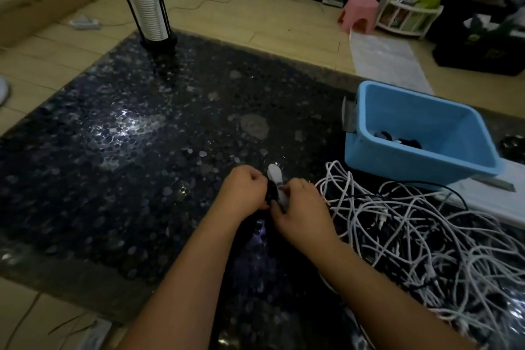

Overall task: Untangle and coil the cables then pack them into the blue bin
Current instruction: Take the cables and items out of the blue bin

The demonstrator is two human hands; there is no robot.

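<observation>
My left hand [243, 190] and my right hand [301, 204] meet over the dark speckled table [142, 136]. Between them is a small black coiled cable [272, 192], gripped by my left hand. My right hand pinches a white strap-like piece [275, 175] that sticks up beside the coil. A large tangle of white and black cables [420, 239] lies to the right of my hands. The blue bin [420, 133] stands behind the tangle at the right, with a few dark and white coiled cables [397, 139] at its bottom.
A black stand with a stack of paper cups [149, 6] rises at the table's far left corner. A white flat object [483, 193] lies under the bin's front right. On the floor beyond are a pink stool [359, 13] and a white rack [409, 17].
</observation>
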